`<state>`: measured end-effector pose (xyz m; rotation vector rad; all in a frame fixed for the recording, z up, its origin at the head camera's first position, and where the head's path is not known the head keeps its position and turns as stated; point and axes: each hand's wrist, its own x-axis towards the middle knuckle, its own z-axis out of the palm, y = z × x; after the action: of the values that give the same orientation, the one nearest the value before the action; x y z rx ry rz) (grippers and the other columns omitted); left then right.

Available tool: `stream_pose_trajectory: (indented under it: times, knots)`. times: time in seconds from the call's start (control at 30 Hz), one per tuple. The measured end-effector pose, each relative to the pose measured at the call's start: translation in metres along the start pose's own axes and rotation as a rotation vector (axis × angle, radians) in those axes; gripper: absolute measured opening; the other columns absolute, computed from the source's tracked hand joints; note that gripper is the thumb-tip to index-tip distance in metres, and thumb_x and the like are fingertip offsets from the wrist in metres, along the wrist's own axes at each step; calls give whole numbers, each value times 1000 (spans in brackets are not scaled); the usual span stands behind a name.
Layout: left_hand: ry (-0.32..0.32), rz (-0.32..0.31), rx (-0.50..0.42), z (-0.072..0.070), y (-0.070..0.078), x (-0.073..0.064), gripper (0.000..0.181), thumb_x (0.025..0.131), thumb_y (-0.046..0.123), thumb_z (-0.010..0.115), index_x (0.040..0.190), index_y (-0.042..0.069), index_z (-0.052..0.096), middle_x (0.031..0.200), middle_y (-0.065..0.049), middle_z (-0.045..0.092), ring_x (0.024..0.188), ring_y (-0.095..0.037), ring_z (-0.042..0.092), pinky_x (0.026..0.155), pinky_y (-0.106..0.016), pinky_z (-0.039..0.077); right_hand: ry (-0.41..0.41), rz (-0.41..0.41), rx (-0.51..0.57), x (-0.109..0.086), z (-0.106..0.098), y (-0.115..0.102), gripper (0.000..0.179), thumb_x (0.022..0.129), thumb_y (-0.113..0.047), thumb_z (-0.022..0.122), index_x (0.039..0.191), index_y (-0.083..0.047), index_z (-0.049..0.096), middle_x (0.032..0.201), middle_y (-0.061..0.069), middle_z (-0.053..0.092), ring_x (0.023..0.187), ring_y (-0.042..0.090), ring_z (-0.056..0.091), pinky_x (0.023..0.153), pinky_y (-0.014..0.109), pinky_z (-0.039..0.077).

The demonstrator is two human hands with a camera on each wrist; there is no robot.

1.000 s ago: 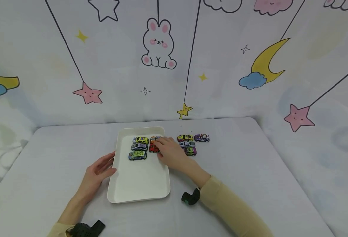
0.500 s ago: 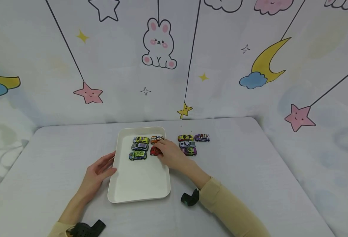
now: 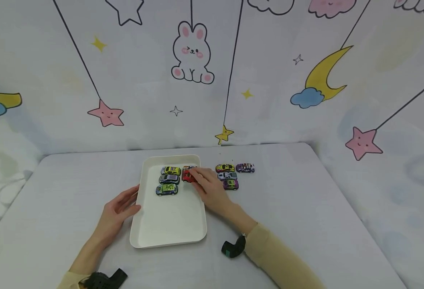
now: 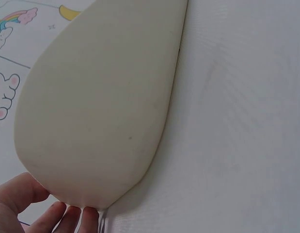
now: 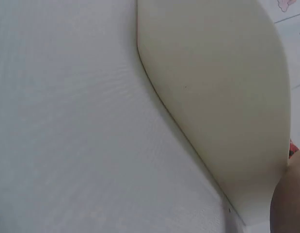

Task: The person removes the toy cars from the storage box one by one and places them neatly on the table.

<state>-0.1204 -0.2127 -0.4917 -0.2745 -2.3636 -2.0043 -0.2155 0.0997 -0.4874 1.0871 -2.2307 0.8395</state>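
Observation:
My right hand (image 3: 212, 188) reaches over the right rim of a white tray (image 3: 168, 224) and pinches a red toy car (image 3: 187, 176) near its far right corner. Just behind that car, another toy car (image 3: 189, 167) shows only in part. My left hand (image 3: 116, 212) rests against the tray's left wall, its thumb and fingertips at the edge; the left wrist view shows the fingertips (image 4: 89, 218) touching the tray. To the left of the red car, a yellow toy car (image 3: 170, 170), a dark striped one (image 3: 169, 179) and a green-blue one (image 3: 167, 189) form a column.
On the white table, right of the tray, sit a yellow-red toy car (image 3: 225, 168), a purple-white one (image 3: 245, 167), a silver one (image 3: 227, 176) and a purple-green one (image 3: 230, 184). A patterned cloth backdrop (image 3: 143, 80) rises behind the table.
My right hand drew the red toy car toward me, uncovering the orange one, then moved it back away from me, close up against the orange car. My left hand stays at the tray.

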Motion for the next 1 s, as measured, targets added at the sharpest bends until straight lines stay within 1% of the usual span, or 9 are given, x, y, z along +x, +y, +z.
stream_pose_trajectory:
  times: [0.1, 0.17, 0.27, 0.33, 0.43, 0.57, 0.73, 1.0]
  knots:
    - [0, -4, -8, -1, 0, -1, 58, 96, 4, 64, 148, -4, 40, 152, -10, 47, 130, 4, 50, 101, -9, 44, 128, -29, 11, -4, 3, 3, 45, 90, -3, 73, 133, 1, 61, 127, 15, 63, 116, 27, 60, 97, 39, 56]
    - [0, -9, -9, -2, -1, -1, 58, 96, 4, 64, 149, -4, 40, 153, -11, 47, 130, 4, 50, 101, -8, 44, 172, -20, 24, -6, 3, 3, 46, 89, -2, 72, 133, 2, 60, 127, 16, 63, 117, 28, 59, 97, 40, 55]
    - [3, -17, 3, -2, -3, -1, 59, 96, 6, 65, 149, -3, 40, 154, -16, 44, 129, 4, 50, 101, -8, 44, 207, 5, 36, -7, 2, 4, 45, 90, 0, 71, 134, 3, 60, 128, 17, 62, 118, 30, 58, 101, 42, 53]
    - [5, -27, 12, -2, -3, 0, 59, 96, 7, 65, 149, -1, 41, 154, -20, 43, 130, 4, 50, 101, -9, 44, 211, 23, 40, -8, 0, 4, 44, 92, -1, 69, 134, 2, 60, 129, 16, 62, 119, 30, 58, 103, 43, 51]
    - [1, -33, 18, -3, -4, 1, 59, 97, 8, 66, 149, -1, 41, 155, -23, 40, 130, 3, 49, 101, -9, 44, 195, 34, 40, -12, -4, 5, 42, 92, 0, 68, 133, 2, 60, 130, 15, 62, 119, 29, 57, 105, 43, 49]
    - [-3, -18, 2, -3, -4, 1, 59, 96, 6, 65, 149, -3, 40, 154, -22, 41, 131, 3, 49, 102, -9, 43, 169, 35, 36, -19, -14, 10, 41, 90, 3, 69, 131, 4, 62, 128, 15, 64, 118, 31, 58, 103, 43, 51]
    - [2, -2, 9, -3, -1, 1, 58, 96, 6, 65, 148, -4, 41, 154, -20, 43, 130, 4, 49, 103, -8, 42, 171, 62, 30, -29, -29, 25, 41, 88, 7, 69, 129, 4, 63, 126, 15, 65, 116, 33, 59, 101, 43, 52]
    - [-1, -27, 24, -1, 1, 1, 58, 97, 9, 65, 149, -2, 41, 154, -21, 42, 129, 5, 49, 102, -8, 43, 153, 83, -6, -48, -55, 49, 40, 86, 11, 67, 125, 5, 65, 123, 17, 66, 113, 34, 60, 100, 48, 50]
